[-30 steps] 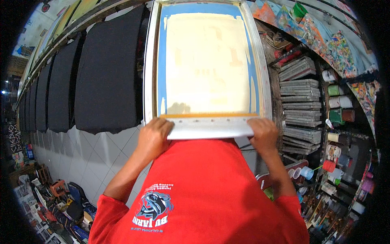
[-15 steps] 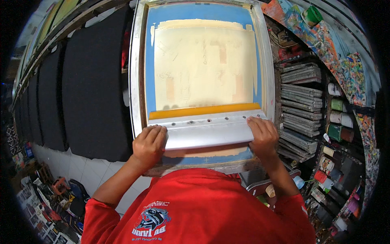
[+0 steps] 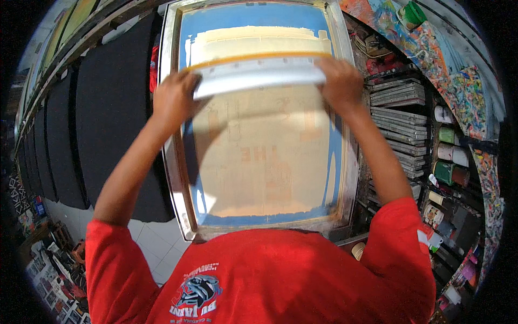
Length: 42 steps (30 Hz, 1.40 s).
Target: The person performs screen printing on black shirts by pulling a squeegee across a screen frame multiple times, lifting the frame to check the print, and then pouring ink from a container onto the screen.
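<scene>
A wide squeegee (image 3: 259,75) with a silver metal holder and a yellow-orange blade spans the screen printing frame (image 3: 171,178) near its far end. My left hand (image 3: 175,100) is closed round its left end, and my right hand (image 3: 341,86) grips the right end; both are slightly blurred. Inside the frame, the mesh (image 3: 253,178) has blue borders and a cream middle with faint orange-pink shapes. Cream ink (image 3: 259,33) lies in a band beyond the blade. Shadows of my arms fall across the mesh.
Black padded boards (image 3: 113,129) stand in a row at the left. On the right are stacked frames (image 3: 399,127), several ink tubs (image 3: 445,171) and a paint-splattered board (image 3: 431,59) with a green tub (image 3: 411,15). Tiled floor (image 3: 156,243) shows at lower left.
Both hands have moved away from my body with the squeegee, from the frame's near end to its far part. The near mesh is now uncovered. The frame appears shifted slightly left in view.
</scene>
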Tool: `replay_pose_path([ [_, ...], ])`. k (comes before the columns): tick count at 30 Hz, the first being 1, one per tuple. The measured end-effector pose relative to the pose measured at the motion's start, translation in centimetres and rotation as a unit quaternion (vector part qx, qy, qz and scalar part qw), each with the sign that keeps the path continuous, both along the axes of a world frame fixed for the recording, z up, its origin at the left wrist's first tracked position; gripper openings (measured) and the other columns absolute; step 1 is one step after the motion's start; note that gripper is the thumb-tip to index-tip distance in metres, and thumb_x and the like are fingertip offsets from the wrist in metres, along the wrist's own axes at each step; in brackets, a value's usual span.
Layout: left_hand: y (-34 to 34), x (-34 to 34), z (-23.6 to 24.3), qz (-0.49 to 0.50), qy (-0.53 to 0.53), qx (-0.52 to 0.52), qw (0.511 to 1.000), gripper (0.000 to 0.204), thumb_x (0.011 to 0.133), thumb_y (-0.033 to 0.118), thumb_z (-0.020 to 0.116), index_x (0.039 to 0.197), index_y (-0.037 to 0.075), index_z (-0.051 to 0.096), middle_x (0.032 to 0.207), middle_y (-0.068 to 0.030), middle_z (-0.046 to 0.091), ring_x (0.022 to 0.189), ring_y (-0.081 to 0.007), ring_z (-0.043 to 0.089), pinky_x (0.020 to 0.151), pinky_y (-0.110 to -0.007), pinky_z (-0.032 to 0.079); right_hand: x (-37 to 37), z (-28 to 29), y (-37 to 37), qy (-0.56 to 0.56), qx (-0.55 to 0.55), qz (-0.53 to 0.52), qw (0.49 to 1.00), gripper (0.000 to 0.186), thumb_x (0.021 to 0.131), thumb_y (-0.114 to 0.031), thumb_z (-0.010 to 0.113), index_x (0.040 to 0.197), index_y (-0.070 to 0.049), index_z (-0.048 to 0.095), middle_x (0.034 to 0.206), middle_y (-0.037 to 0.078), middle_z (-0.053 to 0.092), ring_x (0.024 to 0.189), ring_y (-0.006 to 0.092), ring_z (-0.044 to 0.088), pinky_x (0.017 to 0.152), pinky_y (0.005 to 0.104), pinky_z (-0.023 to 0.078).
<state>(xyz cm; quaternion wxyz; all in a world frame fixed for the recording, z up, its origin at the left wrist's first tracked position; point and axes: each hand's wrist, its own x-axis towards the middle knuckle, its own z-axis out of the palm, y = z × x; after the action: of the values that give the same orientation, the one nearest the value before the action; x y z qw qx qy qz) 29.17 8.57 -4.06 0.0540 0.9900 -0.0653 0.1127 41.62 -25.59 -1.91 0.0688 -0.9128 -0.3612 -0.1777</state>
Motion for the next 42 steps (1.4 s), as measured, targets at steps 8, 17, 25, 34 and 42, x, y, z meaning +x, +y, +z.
replay_pose_path([
  [8, 5.8, 12.1, 4.5, -0.084, 0.049, -0.100, 0.990, 0.046, 0.072, 0.025, 0.080, 0.109, 0.001, 0.069, 0.095, -0.0226, 0.071, 0.087, -0.0312, 0.072, 0.079, -0.040, 0.055, 11.2, 6.1, 4.4, 0.069, -0.097, -0.026, 0.993, 0.025, 0.071, -0.030, 0.077, 0.089, -0.013, 0.072, 0.085, 0.014, 0.069, 0.081, 0.0346, 0.067, 0.070, 0.0438, 0.054],
  [17, -1.3, -9.0, 9.8, -0.001, -0.013, -0.069, 0.998, 0.030, 0.072, 0.012, 0.078, 0.101, 0.005, 0.071, 0.096, -0.0166, 0.069, 0.088, -0.0337, 0.068, 0.077, -0.041, 0.055, -8.6, 10.4, -2.8, 0.005, -0.025, 0.009, 1.000, 0.026, 0.069, -0.025, 0.080, 0.092, -0.016, 0.073, 0.087, 0.010, 0.070, 0.082, 0.0317, 0.067, 0.068, 0.0418, 0.053],
  [25, -8.0, -28.2, 7.8, -0.029, 0.103, -0.191, 0.976, 0.051, 0.051, 0.002, 0.080, 0.101, 0.005, 0.069, 0.099, -0.0123, 0.068, 0.092, -0.0326, 0.065, 0.079, -0.042, 0.054, -29.8, 7.6, -9.0, 0.149, -0.048, -0.030, 0.987, 0.034, 0.061, -0.002, 0.069, 0.095, -0.009, 0.070, 0.096, 0.007, 0.070, 0.094, 0.0266, 0.065, 0.083, 0.0410, 0.050],
  [34, -9.9, -31.5, 1.6, -0.022, 0.021, -0.156, 0.987, 0.040, 0.061, 0.003, 0.073, 0.100, 0.006, 0.068, 0.101, -0.0112, 0.069, 0.092, -0.0306, 0.066, 0.078, -0.040, 0.055, -33.2, 1.7, -9.3, 0.049, 0.014, -0.036, 0.998, 0.023, 0.075, -0.005, 0.060, 0.097, -0.008, 0.068, 0.094, 0.006, 0.070, 0.088, 0.0241, 0.065, 0.080, 0.0397, 0.049],
  [42, -8.7, -30.5, 4.5, -0.030, 0.071, -0.179, 0.981, 0.043, 0.057, 0.013, 0.083, 0.097, 0.005, 0.069, 0.091, -0.0110, 0.066, 0.088, -0.0318, 0.064, 0.075, -0.042, 0.054, -32.8, 4.2, -9.3, 0.099, -0.018, -0.029, 0.995, 0.027, 0.068, -0.004, 0.065, 0.094, -0.009, 0.068, 0.091, 0.005, 0.070, 0.085, 0.0254, 0.065, 0.076, 0.0408, 0.049],
])
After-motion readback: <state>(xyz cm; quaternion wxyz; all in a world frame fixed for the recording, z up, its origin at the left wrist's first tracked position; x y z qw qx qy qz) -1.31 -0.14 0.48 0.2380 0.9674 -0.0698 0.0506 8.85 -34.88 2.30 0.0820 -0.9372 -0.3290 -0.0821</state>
